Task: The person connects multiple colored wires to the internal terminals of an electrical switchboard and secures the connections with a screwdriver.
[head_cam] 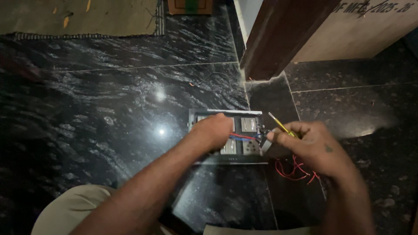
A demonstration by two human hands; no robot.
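Down on the black marble floor (109,113) is where everything's happening, and from my end the light is pretty bad, so take the finer bits loosely. My left hand (213,130) is curled down on top of the switch plate (244,130), a grey metal-framed panel lying flat with pale square modules set into it; the fingers are closed against its upper left part, pressing or pinching it, though I honestly can't tell if anything is actually caught between them. My right hand (311,146) sits just beside that, off the plate's right edge, wrapped shut around a yellow-handled screwdriver (281,126) whose slim shaft pokes up and left out of the fist, over the plate's right side. Running between the two grips are a red wire and a blue wire (244,137), stretched across the modules from under the left fingers toward the right thumb. Below the right hand there's a loose tangle of red wires (294,169) lying on the floor, near the plate's lower right corner. Well beyond both hands, a dark wooden post (283,35) stands up from the floor with a pale board (361,35) next to it, and a worn mat (78,17) lies far off past the left hand.
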